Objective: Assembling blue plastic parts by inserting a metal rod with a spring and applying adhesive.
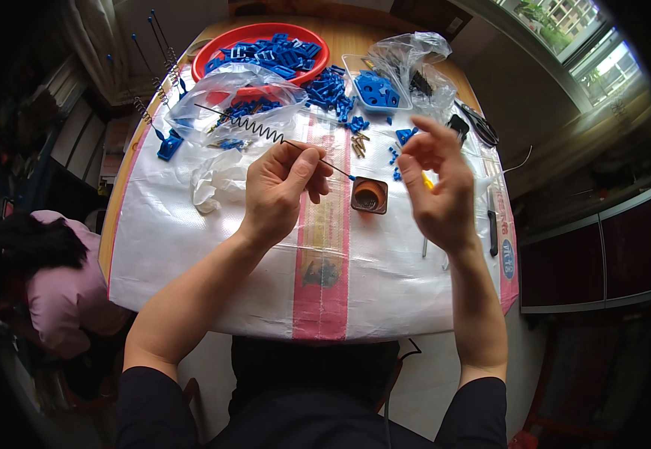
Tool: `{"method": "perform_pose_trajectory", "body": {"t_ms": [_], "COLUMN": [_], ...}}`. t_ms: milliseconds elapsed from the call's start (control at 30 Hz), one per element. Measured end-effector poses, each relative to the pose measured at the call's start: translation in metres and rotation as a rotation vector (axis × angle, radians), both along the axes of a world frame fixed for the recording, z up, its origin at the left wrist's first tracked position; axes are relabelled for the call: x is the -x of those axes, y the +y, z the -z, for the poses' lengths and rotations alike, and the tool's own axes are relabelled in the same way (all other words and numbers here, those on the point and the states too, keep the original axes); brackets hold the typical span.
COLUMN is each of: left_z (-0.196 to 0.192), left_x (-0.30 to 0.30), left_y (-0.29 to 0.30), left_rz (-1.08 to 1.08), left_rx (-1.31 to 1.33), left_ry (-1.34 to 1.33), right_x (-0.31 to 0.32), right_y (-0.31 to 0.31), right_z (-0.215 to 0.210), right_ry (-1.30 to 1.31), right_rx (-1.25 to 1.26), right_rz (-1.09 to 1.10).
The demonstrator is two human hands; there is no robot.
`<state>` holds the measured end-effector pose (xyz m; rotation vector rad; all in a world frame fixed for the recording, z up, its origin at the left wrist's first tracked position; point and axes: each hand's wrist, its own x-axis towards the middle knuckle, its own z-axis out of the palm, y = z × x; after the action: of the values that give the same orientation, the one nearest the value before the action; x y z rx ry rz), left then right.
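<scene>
My left hand [284, 179] pinches a thin black wire with a spring coil [258, 130] between thumb and fingers. The coiled part slants up to the left. The straight end runs down to the right and carries a small blue tip [352, 178]. That tip is at the upper left edge of a small square brown container [370, 208] with a round opening; I cannot tell whether they touch. Right of the container my right hand [441, 179] is raised, with bent fingers apart and nothing seen in it. A yellow thing [429, 180] shows partly behind it.
A red basin [324, 63] of blue plastic parts stands at the back, with plastic bags [206, 93] and a clear tray [349, 67] near it. Finished-looking coils with blue ends [168, 146] lie at left. Scissors [483, 127] and a black-handled knife [493, 224] lie right. A person in pink [60, 284] is at left.
</scene>
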<state>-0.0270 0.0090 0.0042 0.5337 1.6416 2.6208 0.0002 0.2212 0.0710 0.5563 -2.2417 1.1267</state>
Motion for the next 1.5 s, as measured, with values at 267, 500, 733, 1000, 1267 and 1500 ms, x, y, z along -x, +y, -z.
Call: {"method": "perform_pose_trajectory", "body": {"t_ms": [267, 500, 733, 1000, 1267, 1500], "left_z": [-0.001, -0.002, -0.002, 0.000, 0.004, 0.007], "left_x": [-0.002, -0.006, -0.007, -0.010, -0.012, -0.011], "left_y": [0.000, 0.002, 0.003, 0.005, 0.009, 0.008], "left_rz": [0.110, 0.167, 0.228, 0.248, 0.239, 0.262], "left_rx": [-0.026, -0.016, -0.025, -0.026, -0.070, -0.075], "left_ry": [0.011, 0.014, -0.004, 0.041, 0.062, 0.023], "right_x": [0.002, -0.003, -0.001, -0.002, -0.003, -0.002], "right_y": [-0.001, -0.006, -0.002, -0.002, -0.002, -0.003], "right_z": [0.035, 0.044, 0.051, 0.053, 0.057, 0.060], "right_ry": [-0.043, -0.012, -0.010, 0.000, -0.001, -0.020], "right_rx": [-0.127, -0.109, -0.076, -0.062, -0.034, -0.018], "right_rz": [-0.253, -0.270, -0.286, -0.288, -0.286, -0.289]}}
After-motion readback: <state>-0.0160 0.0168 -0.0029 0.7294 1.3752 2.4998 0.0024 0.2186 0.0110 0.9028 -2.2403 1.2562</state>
